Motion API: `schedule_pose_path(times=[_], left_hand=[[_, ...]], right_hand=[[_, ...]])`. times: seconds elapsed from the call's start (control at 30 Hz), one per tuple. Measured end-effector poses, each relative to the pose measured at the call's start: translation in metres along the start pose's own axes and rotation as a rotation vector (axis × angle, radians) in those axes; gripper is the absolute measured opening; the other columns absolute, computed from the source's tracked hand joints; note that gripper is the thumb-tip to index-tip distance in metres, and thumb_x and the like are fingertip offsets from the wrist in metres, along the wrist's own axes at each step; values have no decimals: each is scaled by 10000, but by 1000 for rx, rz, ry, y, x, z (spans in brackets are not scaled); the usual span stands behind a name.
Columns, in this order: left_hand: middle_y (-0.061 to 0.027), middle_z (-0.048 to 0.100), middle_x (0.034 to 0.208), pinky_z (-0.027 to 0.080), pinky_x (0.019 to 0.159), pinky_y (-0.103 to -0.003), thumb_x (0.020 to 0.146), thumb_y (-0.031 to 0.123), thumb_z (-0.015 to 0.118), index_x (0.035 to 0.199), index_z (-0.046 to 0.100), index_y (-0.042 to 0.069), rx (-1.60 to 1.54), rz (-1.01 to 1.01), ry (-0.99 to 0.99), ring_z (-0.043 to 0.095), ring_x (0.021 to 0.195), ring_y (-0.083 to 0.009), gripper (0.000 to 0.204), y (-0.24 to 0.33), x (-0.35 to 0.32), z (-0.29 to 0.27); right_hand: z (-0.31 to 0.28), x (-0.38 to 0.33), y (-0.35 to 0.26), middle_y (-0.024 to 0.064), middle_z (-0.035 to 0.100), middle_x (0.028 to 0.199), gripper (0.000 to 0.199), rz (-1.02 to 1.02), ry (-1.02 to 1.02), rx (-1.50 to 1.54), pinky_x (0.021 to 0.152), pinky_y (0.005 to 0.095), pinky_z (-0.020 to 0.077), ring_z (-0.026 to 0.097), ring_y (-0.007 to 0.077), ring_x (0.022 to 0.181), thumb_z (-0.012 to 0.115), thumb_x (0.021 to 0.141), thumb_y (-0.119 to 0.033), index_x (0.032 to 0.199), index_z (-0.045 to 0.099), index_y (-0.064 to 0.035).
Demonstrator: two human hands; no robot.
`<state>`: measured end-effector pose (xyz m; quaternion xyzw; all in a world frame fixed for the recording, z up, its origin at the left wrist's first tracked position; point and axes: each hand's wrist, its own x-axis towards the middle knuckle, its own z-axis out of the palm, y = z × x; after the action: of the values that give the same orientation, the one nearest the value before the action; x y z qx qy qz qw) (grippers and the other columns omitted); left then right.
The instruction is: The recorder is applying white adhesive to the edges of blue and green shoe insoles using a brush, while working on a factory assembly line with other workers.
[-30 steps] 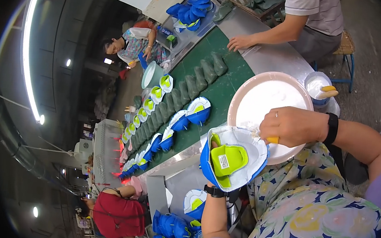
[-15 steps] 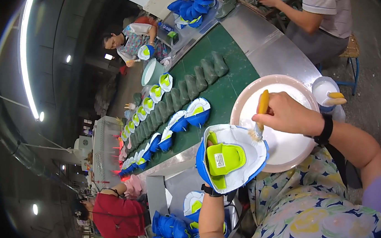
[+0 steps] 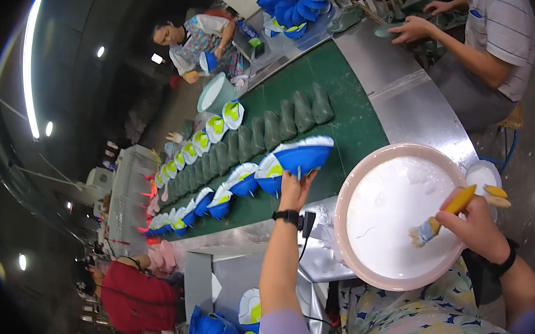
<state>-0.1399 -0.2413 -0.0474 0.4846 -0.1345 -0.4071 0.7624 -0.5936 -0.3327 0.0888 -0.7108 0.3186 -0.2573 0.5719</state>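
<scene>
My left hand (image 3: 296, 188) reaches out over the green belt (image 3: 349, 123), its fingers closed on a blue shoe upper (image 3: 310, 155) with a white inner rim. That upper is at the near end of a row of similar blue uppers (image 3: 239, 180); whether it rests on the belt is hard to tell. In my right hand (image 3: 478, 224) is a brush with a yellow handle (image 3: 461, 198). Its bristles hang over the white liquid in a pinkish basin (image 3: 341, 229).
Dark green shoe lasts (image 3: 271, 129) line the belt's middle, with more uppers (image 3: 217, 125) beyond. A white pot (image 3: 483, 171) with brushes stands beside the basin. Blue uppers (image 3: 219, 333) are piled at lower left. Co-workers (image 3: 497, 54) (image 3: 139, 296) (image 3: 196, 41) are around the belt.
My left hand has carried the upper from in front of the basin forward to the belt. The brush has left the upper and moved right, over the basin. The view has shifted.
</scene>
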Motion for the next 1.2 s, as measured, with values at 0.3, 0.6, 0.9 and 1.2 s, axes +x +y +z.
schedule_pose_path(times=[0.3,0.6,0.9,1.2], left_hand=[[-171,538,1209,602,813,-499,952,35,542,1510,258,106,143,-313,182,672,998,-390,629,37,-10,-70],[-159,663,1182,610,735,-335,1016,207,564,1441,431,21,774,-41,248,716,951,-264,483,203,-275,-19],[-249,659,1217,519,941,-480,687,396,840,1329,591,66,2262,-649,-68,629,1137,-397,764,70,-415,-151],[-132,687,1157,494,997,-452,860,88,654,1246,598,10,-212,15,285,660,1075,-286,398,68,-330,-88]], right_hand=[[5,-6,1,13,589,870,97,160,-165,92,788,248,461,582,91,841,663,869,-65,937,603,-30],[2,-12,36,3,546,870,139,80,-232,90,722,227,432,531,73,796,653,926,-116,997,576,-24],[17,-7,11,45,674,869,179,-54,-265,-5,690,256,478,605,109,762,691,908,-163,971,666,2],[71,11,-11,142,667,879,195,-360,-378,-126,712,328,510,648,254,765,739,866,-148,941,643,5]])
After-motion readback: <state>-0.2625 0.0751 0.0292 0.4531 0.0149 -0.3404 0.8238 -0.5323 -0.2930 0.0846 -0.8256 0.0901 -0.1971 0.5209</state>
